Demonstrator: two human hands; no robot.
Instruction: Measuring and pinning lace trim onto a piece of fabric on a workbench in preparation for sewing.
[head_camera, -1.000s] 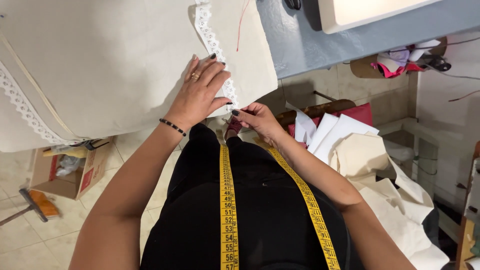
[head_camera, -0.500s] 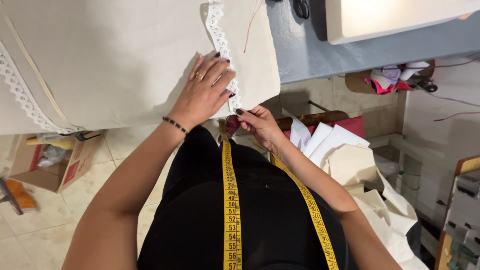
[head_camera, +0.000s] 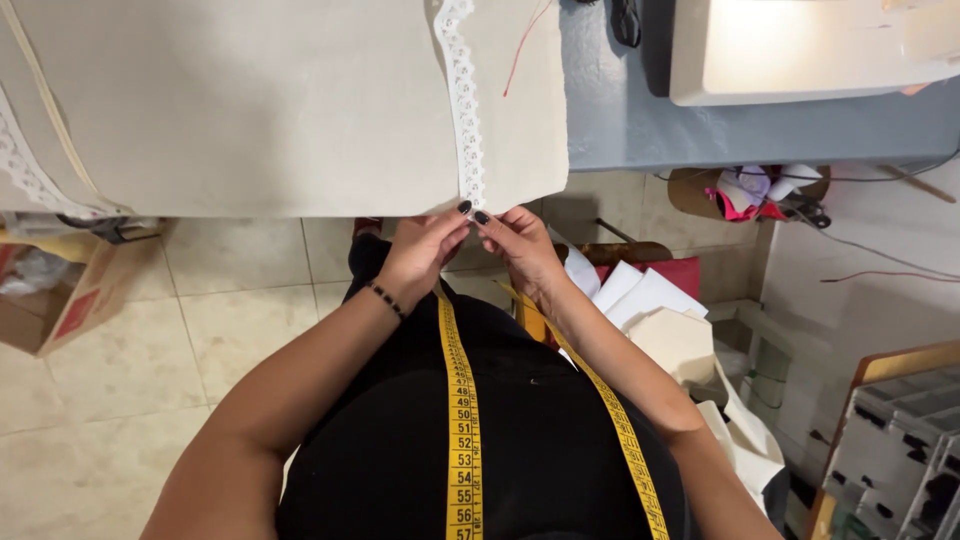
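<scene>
Two hands, left hand (head_camera: 422, 248) and right hand (head_camera: 517, 245), each in a narrow pinching grip, hold one lace strip's (head_camera: 462, 110) lower end on one beige cloth (head_camera: 260, 100) above; one yellow tape measure (head_camera: 462, 420) hangs below.

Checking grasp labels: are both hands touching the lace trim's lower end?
Touching. Head view: left hand and right hand fingertips pinch the lace trim at the fabric's edge.
</scene>
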